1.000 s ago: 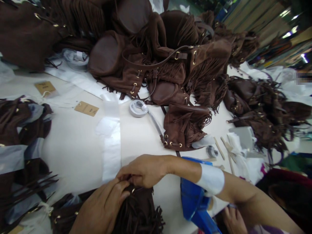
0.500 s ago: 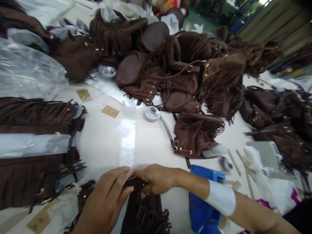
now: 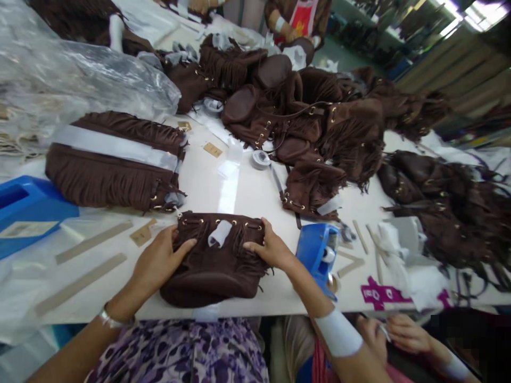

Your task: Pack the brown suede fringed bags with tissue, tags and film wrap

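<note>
A brown fringed handbag [image 3: 217,260] lies flat at the table's front edge, its row of gold eyelets on the far side. My left hand [image 3: 162,258] grips its left side, thumb on top. At the upper right corner, my right hand [image 3: 271,244] holds the bag between thumb and fingers. A crumpled whitish wrap [image 3: 219,234] sits on its front near the eyelets. Beyond it, a strip of shiny clear tape [image 3: 229,194] runs along the white table [image 3: 199,183]. A tan tag [image 3: 142,233] lies by my left hand.
Brown fringed bags [image 3: 279,114] are heaped across the back. Stacked bags [image 3: 115,165] lie at left beside a blue container [image 3: 35,213]. A blue tape dispenser [image 3: 317,250] stands right of my hand. A co-worker's hands [image 3: 399,332] show at lower right; another person [image 3: 295,24] is behind.
The view has tilted and pulled back, showing the table's front edge. My hands have moved apart to the bag's two sides, and the whole bag now shows between them.
</note>
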Tool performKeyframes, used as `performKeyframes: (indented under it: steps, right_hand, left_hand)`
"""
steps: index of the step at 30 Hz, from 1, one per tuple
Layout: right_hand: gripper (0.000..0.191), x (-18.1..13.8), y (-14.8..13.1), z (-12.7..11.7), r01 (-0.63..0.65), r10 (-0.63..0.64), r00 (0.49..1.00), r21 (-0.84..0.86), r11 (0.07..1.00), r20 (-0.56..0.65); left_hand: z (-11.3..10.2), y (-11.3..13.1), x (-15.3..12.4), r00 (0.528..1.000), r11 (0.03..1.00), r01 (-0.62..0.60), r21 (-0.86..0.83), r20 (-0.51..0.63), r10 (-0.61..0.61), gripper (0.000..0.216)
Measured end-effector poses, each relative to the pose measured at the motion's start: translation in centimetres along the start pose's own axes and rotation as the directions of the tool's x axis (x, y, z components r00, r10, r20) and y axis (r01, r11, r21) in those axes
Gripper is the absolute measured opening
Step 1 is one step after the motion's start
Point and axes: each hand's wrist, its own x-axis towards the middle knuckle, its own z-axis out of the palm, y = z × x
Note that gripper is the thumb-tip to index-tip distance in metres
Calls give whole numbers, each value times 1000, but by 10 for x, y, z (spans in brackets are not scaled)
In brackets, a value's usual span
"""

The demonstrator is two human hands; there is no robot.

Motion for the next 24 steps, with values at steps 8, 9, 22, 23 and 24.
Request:
performKeyframes:
  steps: [8, 9, 22, 23, 24]
  right_hand:
    - [87, -13, 9, 36, 105, 51, 968, 583, 806, -245]
    - [87, -15, 8, 36, 115, 57, 965, 615, 780, -254]
    - [75, 2, -1, 58, 121, 69, 909, 417, 901, -411]
    - [74, 3, 1, 60, 111, 63, 907, 379, 919, -416]
    - [73, 4, 2, 60, 102, 54, 907, 343, 934, -417]
  left_hand:
    - [-7, 6, 20, 990, 977, -92, -190, -125, 69, 55]
    - [-8, 8, 21, 988, 974, -100, -202, -135, 73, 55]
    - [-19, 12, 56, 988, 978, -135, -158, -92, 122, 44]
    - [-15, 8, 59, 989, 979, -136, -153, -74, 126, 43]
    - [-13, 5, 61, 990, 979, -138, -153, -58, 131, 43]
